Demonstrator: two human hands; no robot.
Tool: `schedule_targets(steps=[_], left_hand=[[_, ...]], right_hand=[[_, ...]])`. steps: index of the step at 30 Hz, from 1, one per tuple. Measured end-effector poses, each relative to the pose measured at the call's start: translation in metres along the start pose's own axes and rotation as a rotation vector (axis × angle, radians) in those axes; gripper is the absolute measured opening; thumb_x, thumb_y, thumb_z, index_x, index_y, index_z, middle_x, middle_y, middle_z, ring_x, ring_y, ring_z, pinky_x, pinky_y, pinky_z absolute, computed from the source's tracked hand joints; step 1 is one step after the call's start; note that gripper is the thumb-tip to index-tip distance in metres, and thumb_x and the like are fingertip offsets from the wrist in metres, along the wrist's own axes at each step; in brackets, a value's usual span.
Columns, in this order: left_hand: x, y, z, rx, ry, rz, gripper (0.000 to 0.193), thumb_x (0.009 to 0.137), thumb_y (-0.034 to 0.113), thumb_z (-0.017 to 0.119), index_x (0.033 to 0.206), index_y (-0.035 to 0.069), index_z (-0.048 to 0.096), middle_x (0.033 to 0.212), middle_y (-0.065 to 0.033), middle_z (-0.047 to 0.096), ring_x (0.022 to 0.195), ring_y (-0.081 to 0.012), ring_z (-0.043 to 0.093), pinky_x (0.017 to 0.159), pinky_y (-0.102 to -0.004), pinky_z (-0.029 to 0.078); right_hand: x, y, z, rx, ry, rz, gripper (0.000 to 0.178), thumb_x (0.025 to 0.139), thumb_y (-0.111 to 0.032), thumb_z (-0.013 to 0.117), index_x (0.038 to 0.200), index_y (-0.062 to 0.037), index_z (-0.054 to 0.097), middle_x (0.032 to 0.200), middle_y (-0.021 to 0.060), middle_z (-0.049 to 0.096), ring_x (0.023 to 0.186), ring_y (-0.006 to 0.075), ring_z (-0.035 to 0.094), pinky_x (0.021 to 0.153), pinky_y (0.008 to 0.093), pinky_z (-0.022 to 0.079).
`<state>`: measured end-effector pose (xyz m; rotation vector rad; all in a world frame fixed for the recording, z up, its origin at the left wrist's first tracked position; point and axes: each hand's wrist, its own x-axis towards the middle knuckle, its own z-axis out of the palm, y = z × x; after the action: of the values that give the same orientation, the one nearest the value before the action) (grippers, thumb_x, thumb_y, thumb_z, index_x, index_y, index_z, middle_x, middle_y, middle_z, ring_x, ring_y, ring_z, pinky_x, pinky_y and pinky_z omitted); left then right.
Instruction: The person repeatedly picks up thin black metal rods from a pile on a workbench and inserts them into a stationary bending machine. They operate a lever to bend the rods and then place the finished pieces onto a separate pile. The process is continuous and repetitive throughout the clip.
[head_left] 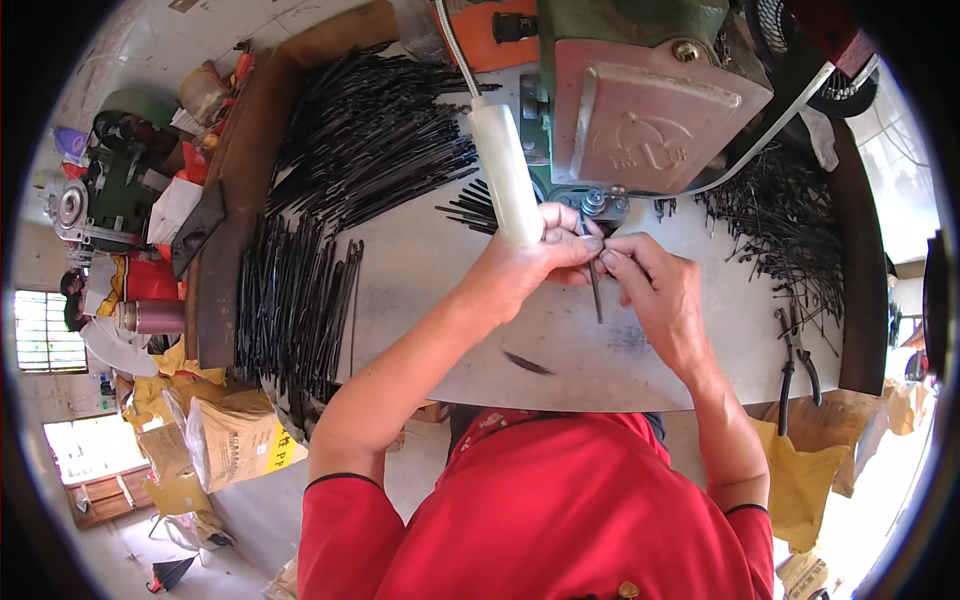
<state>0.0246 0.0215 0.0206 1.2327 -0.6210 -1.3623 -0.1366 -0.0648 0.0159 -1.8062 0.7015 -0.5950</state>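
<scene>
Both hands meet in front of the machine's small metal head (598,203). A thin dark metal rod (598,295) passes between them, its lower end pointing toward me. My left hand (520,268) is closed, thumb and fingers pinching the rod near its upper part. From the other side, my right hand (660,285) pinches at the same spot with thumb and forefinger, its other fingers curled. The rod's upper end is partly hidden by my fingers. A few more black rods (470,208) lie just beyond my left wrist.
A green machine with a pinkish cover (650,120) stands at the back, a white lamp (505,170) before it. Piles of black rods (370,140) cover the table's left side; a tangled heap (780,220) lies right. Pliers (797,360) rest at the right edge.
</scene>
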Motion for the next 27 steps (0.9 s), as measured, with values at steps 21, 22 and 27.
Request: schedule_targets(steps=[21, 22, 27], left_hand=[[0.036, -0.010, -0.108, 1.635, 0.765, 0.726, 0.005, 0.072, 0.005, 0.063, 0.077, 0.002, 0.064, 0.084, -0.0095, 0.058, 0.083, -0.0313, 0.055, 0.072, -0.0405, 0.046], [0.035, -0.012, -0.109, 1.561, 0.741, 0.710, 0.010, 0.072, 0.004, 0.062, 0.081, 0.000, 0.062, 0.087, -0.0108, 0.058, 0.083, -0.0318, 0.055, 0.073, -0.0417, 0.045], [0.027, 0.004, -0.077, 1.446, 0.653, 1.075, 0.018, 0.075, 0.002, 0.064, 0.093, 0.001, 0.062, 0.085, -0.0139, 0.058, 0.079, -0.0339, 0.058, 0.067, -0.0397, 0.051]], right_hand=[[-0.049, 0.006, 0.003, -0.359, -0.080, -0.220, 0.006, 0.078, -0.009, 0.067, 0.083, -0.0049, 0.065, 0.076, 0.0102, 0.062, 0.066, 0.0278, 0.061, 0.058, 0.0355, 0.049], [-0.046, 0.009, 0.001, -0.314, -0.064, -0.207, 0.010, 0.081, -0.010, 0.066, 0.088, -0.0030, 0.066, 0.071, 0.0093, 0.062, 0.057, 0.0223, 0.060, 0.054, 0.0329, 0.049], [-0.017, -0.003, -0.016, 0.195, -0.052, 0.378, 0.027, 0.088, -0.023, 0.059, 0.098, 0.0019, 0.063, 0.062, 0.0071, 0.060, 0.043, 0.0100, 0.053, 0.043, 0.0247, 0.040]])
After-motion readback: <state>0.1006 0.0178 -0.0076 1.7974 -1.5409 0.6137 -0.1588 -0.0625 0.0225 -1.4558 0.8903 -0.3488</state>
